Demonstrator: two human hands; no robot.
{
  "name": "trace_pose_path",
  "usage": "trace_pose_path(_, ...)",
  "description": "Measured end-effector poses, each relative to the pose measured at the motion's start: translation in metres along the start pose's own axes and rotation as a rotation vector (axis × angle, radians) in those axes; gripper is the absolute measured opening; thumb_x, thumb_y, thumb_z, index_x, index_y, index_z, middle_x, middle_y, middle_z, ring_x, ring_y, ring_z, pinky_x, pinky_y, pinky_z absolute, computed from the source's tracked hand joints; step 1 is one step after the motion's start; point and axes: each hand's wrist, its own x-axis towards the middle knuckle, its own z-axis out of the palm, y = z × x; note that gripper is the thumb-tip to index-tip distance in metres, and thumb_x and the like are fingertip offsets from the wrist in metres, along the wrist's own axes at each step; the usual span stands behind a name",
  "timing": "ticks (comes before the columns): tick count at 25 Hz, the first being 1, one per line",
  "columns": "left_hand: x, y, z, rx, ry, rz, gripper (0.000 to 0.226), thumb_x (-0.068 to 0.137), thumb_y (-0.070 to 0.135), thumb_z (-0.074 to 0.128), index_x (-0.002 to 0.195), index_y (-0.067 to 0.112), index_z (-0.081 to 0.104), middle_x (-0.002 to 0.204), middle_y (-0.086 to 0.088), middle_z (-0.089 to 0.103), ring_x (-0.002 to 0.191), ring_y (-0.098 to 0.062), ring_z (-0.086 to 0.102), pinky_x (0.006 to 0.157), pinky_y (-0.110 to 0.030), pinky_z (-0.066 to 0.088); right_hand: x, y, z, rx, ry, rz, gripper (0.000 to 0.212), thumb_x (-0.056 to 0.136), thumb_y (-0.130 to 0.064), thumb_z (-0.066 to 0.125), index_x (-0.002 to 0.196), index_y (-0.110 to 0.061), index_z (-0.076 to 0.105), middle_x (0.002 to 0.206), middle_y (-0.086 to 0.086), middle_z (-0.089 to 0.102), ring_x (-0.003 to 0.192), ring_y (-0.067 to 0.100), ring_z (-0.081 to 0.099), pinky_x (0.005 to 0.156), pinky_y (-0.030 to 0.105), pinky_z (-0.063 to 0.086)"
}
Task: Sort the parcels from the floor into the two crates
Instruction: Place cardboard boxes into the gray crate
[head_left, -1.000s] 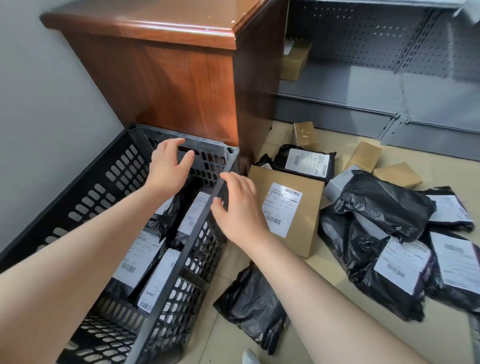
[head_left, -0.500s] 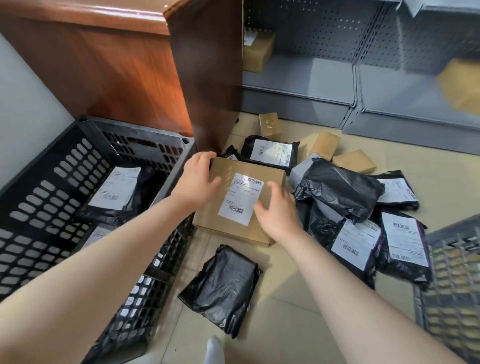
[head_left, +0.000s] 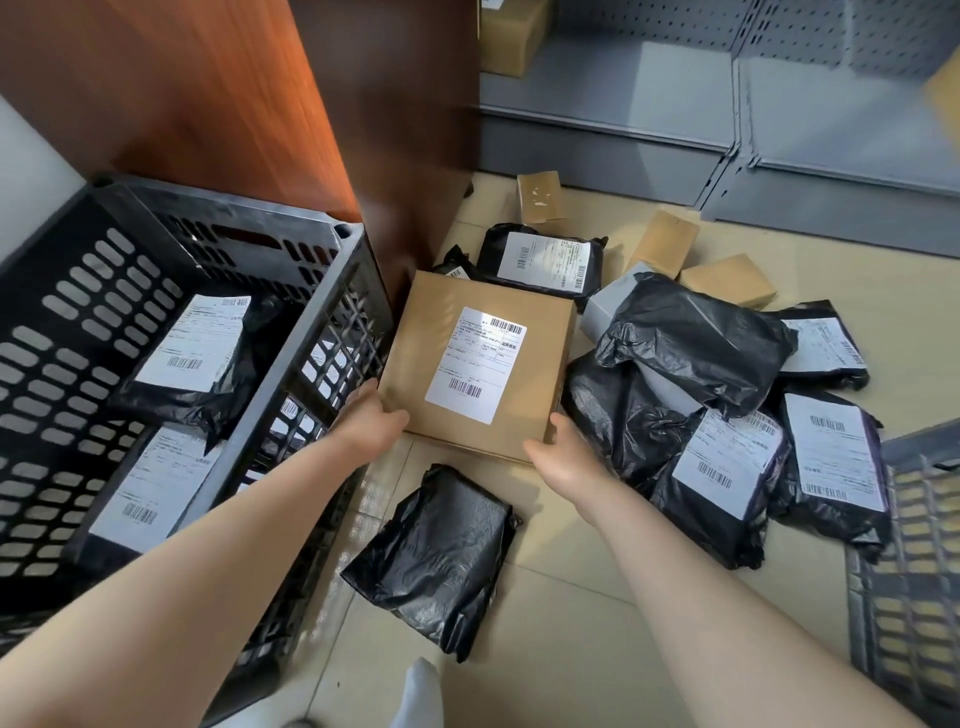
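- Left hand (head_left: 371, 421) and right hand (head_left: 563, 452) each hold a near corner of the flat brown cardboard box (head_left: 478, 364).
- Black slatted plastic crate (head_left: 93, 322) sits just left.

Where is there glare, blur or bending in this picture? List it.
Head view: pale glare washes the label on the cardboard box held by both hands, left, right; the shelf and cabinet edges bow from the wide lens; the top right corner is smeared.
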Motion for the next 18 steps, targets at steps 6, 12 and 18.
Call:
trace_pose_path(6,0.015,-0.011,0.011,-0.038,-0.019,-0.063,0.056,0.090,0.022,0.052,0.142,0.015,0.035,0.133,-0.007,0.050,0.109,-0.027,0.053,0.083,-0.033,0.042,0.024,0.025,0.014,0.092,-0.035,0.102,0.067,0.098,-0.027,0.051,0.154,-0.009,0.019,0.153,0.008,0.039,0.138,0.025,0.039,0.102,0.029,0.033)
trace_pose_path(12,0.023,-0.012,0.019,-0.034,0.015,-0.079,0.057,0.089,0.022,0.053,0.143,0.014,0.034,0.132,-0.007,0.043,0.105,-0.025,0.047,0.085,-0.036,0.040,0.039,0.040,0.023,0.231,-0.009,0.045,0.039,0.089,-0.024,0.061,0.127,-0.022,0.051,0.122,-0.004,0.064,0.104,0.014,0.058,0.082,0.025,0.040)
trace_pose_path(18,0.016,-0.018,0.036,-0.180,0.036,-0.103,0.059,0.091,0.028,0.057,0.144,0.019,0.032,0.140,-0.010,0.030,0.103,-0.027,0.046,0.087,-0.035,0.039,0.046,0.050,0.012,0.389,0.091,0.060,0.057,0.083,-0.038,0.071,0.131,-0.016,0.050,0.122,0.001,0.063,0.111,0.019,0.060,0.095,0.034,0.047)
